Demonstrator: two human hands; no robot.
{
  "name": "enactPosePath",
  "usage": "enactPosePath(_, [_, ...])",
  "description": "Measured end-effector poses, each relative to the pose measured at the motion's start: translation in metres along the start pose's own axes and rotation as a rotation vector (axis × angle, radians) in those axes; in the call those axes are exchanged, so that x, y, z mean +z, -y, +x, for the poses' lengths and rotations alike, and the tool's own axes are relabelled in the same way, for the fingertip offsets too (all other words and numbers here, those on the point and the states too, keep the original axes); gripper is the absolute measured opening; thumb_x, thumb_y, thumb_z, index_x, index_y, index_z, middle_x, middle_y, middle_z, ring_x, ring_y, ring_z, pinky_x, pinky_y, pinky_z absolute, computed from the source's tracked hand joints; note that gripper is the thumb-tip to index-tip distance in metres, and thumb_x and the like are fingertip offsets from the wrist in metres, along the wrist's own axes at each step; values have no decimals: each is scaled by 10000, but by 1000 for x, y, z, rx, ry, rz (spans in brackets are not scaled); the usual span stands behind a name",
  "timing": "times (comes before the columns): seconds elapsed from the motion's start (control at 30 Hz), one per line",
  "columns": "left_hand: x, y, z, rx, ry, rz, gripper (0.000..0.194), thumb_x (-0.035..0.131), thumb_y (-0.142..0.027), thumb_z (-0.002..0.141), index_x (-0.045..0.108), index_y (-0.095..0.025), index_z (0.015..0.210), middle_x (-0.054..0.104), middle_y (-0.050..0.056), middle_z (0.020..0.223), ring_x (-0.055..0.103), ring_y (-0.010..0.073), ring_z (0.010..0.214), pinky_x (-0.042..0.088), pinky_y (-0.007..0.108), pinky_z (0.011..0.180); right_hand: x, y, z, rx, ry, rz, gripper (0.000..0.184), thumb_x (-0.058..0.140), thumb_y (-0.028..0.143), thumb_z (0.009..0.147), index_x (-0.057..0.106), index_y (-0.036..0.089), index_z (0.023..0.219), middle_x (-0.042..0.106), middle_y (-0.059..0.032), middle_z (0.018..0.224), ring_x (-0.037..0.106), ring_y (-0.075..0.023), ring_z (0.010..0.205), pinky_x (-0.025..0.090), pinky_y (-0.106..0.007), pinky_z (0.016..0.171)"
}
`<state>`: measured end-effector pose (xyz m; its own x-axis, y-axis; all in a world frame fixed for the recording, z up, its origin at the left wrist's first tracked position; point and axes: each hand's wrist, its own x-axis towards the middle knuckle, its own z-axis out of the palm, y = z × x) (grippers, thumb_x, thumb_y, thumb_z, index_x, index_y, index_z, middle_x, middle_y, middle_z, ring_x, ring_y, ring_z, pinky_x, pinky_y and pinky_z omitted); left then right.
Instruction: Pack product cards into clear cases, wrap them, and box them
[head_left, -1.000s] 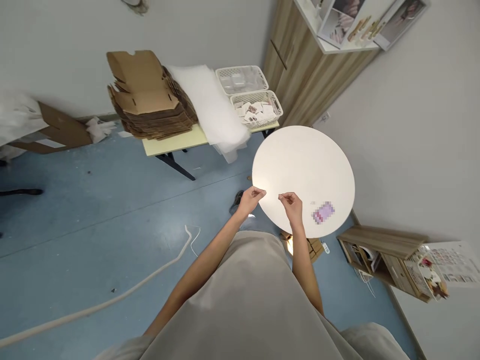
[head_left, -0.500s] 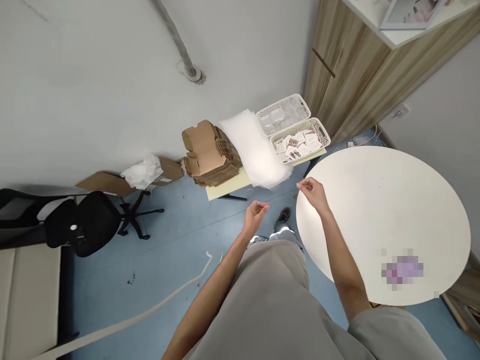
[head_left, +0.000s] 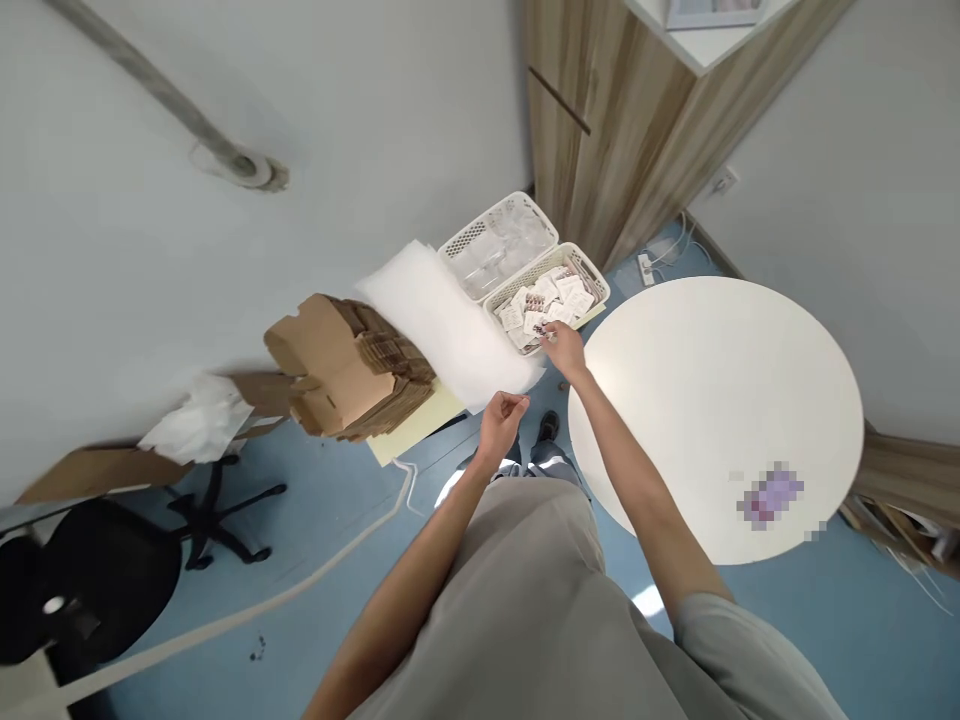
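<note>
My right hand (head_left: pixel 564 350) reaches over the near rim of a white perforated basket (head_left: pixel 600 290). Its thumb and fingers are slightly apart, with the fingertips at small printed cards (head_left: pixel 541 298) heaped inside. I see no card lifted. Lower and to the left, my left hand (head_left: pixel 501 428) hovers in front of my body, fingers curled together with nothing visible in them. Close by lies a stack of white translucent sheets (head_left: pixel 457 325), apart from the left hand. A second white basket (head_left: pixel 465 245) behind the first contains clear plastic pieces (head_left: pixel 510 240).
Folded brown cardboard boxes (head_left: pixel 337 370) are stacked at the left end of the pale yellow bench (head_left: pixel 420 420). To the right stands a round white table (head_left: pixel 712 400) with a blurred purple item (head_left: pixel 772 497). A wooden cabinet (head_left: pixel 600 150) rises behind; an office chair (head_left: pixel 120 570) is at left.
My right hand has moved from beside the round table to the cards in the basket. My left hand stays curled in front of me. The view has turned right.
</note>
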<state>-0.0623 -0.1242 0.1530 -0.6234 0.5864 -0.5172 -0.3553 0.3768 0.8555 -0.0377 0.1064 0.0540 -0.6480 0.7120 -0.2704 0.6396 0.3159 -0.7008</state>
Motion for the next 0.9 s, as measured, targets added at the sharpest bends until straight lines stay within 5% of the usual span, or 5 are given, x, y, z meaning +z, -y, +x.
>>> enactPosePath(0.4, [-10,-30,105,-15,92,-38,319,821,-497,820,656,-227,865,765,77,962,716,256,985,547,421,948,30,39,45,119,167,-616,550,637,114,964,516,64,1498,570,-262,1533,489,-361,1426,429,-460,1174])
enactPosePath(0.7, [-17,-25,143,-35,119,-119,262,794,-443,819,655,-224,854,756,66,895,711,234,914,548,400,929,29,53,44,133,161,-765,407,511,96,1031,549,110,1436,650,-229,1399,575,-312,1304,445,-421,1125])
enactPosePath(0.9, [-9,-11,147,-97,120,-158,303,809,-465,776,671,-215,879,749,67,922,707,230,928,547,396,924,24,64,30,175,125,-678,302,467,164,1085,622,174,1344,677,-167,1352,651,-269,1215,504,-343,1001])
